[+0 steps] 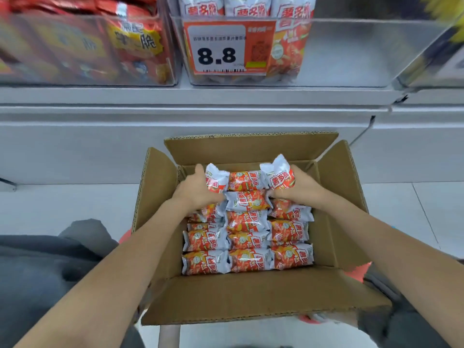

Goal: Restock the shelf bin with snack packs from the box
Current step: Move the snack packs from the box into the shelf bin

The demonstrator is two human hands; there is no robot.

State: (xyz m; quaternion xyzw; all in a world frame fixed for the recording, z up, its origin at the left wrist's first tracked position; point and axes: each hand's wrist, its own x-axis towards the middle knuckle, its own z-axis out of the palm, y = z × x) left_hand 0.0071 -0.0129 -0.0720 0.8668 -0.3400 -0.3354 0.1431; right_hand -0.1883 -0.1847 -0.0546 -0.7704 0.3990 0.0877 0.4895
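An open cardboard box (251, 295) stands below the shelf, filled with several orange-and-white snack packs (247, 221) lying in rows. My left hand (198, 188) grips one snack pack (213, 175) at the box's far left. My right hand (301, 187) grips another snack pack (278, 172) at the far right, its white end sticking up. Above, a clear shelf bin (351, 54) with an 8.8 price tag (218, 47) holds a few of the same packs at its left side.
A neighbouring clear bin (82, 79) at the upper left holds red snack bags. The white shelf front (200, 106) runs across above the box. My dark trouser legs show at both lower corners. Pale floor tiles lie to the right.
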